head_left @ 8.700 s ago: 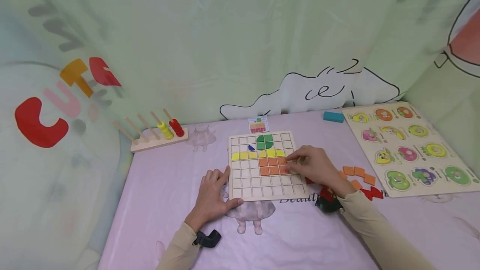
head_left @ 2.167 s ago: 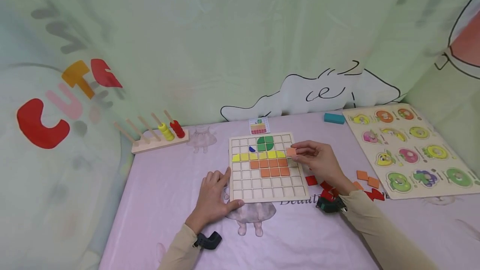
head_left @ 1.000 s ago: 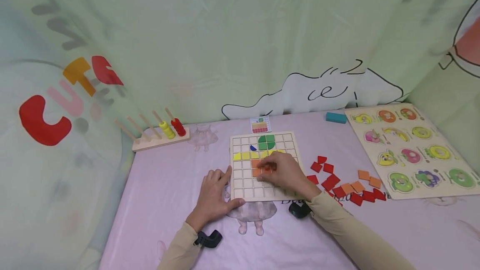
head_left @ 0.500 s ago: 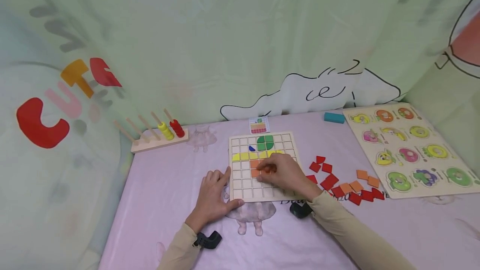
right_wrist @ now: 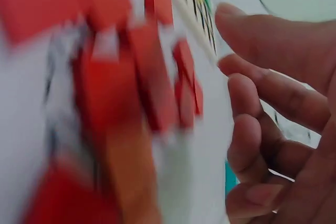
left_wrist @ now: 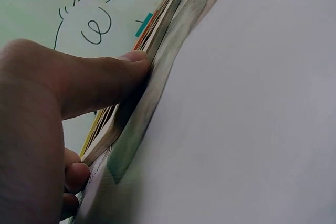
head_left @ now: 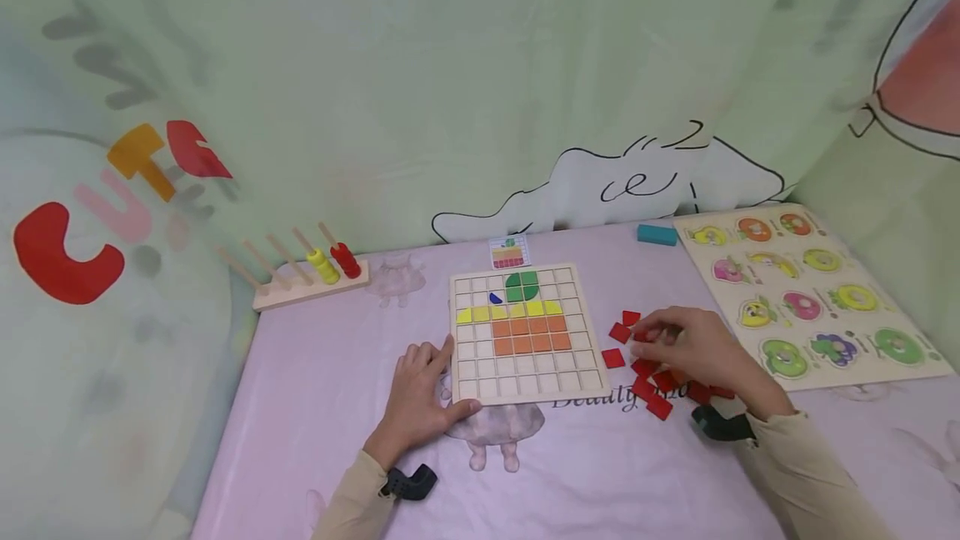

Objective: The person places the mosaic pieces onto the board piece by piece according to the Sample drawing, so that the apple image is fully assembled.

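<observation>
On the cloth lies a wooden grid board with green, blue and yellow pieces and two rows of orange tiles set in it. My left hand braces its lower left corner, index finger touching the left edge and thumb along the bottom edge. To the right of the board my right hand hovers over loose red tiles, partly hiding them. In the right wrist view its thumb and index finger stand apart with nothing between them, beside blurred red tiles and an orange tile.
A small pattern card lies behind the board. At the back left stands a peg rack with yellow and red beads. A teal block and a fruit puzzle board sit at the right.
My right hand has left the grid board and moved right to the loose tiles, uncovering the orange rows. Some loose tiles have shifted. My left hand stays at the board's corner.
</observation>
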Available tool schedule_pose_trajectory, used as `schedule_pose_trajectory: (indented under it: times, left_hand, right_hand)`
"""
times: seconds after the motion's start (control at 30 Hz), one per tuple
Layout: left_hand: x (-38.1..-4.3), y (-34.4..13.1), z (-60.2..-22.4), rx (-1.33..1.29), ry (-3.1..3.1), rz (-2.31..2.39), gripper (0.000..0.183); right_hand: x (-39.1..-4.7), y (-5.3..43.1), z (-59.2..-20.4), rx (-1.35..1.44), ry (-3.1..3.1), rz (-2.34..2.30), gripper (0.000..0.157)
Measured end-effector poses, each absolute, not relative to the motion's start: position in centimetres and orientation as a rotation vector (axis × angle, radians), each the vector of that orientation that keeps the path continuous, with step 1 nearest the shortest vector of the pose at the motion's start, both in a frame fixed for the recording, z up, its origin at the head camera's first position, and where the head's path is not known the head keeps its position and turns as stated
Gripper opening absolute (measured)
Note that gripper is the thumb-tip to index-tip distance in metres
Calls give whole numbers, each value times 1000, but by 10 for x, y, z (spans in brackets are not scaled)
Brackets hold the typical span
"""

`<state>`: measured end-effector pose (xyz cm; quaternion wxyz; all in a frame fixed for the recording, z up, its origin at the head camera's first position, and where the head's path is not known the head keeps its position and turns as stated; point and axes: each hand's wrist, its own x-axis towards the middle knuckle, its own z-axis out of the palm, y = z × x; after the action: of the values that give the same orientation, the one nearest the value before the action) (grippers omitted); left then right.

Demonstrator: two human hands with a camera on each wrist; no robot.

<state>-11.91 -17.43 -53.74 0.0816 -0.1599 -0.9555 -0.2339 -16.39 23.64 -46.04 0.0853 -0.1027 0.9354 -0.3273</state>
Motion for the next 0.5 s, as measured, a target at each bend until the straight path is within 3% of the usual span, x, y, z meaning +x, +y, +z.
schedule_pose_trajectory:
  times: [0.2, 0.5]
  left_hand:
    - [-119, -178, -541, -482, -2837, -709, 106]
    - [-118, -176, -538, -486, -2833, -728, 106]
  right_hand:
    - [-154, 278, -464, -281, 2748, -891, 43]
    - [-149, 285, -476, -306, 2794, -843, 27]
